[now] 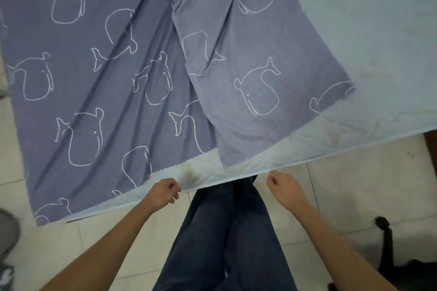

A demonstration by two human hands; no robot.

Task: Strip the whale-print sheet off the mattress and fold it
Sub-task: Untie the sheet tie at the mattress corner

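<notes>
- Standing at the near side of the bed, a person reaches out two bare forearms over two legs in dark blue jeans (224,231).
- One blue-grey fabric whale-print sheet (94,92) lies rumpled across the left and middle of one pale blue-white mattress (366,30), with long creases running toward the near edge.
- One broad flap (236,54) of that sheet is folded over onto the rest of it, leaving the right part of the mattress bare.
- More than a dozen white outline whales (259,92) show on the sheet, some cut off by folds or by the frame.
- One left hand (165,192) sits at the mattress's near rim with its fingers curled; its grip looks clamped on that pale rim, just below the sheet's hem.
- One right hand (285,188) is curled into a fist, touching or just beside the same rim; whether its grip is clamped on the rim cannot be told.
- Neither hand touches the whale print itself.
- Pale square floor tiles (354,184) lie underfoot.
- One black furry shape (387,255) is at lower right, and one grey blurred object (8,231) at lower left.
</notes>
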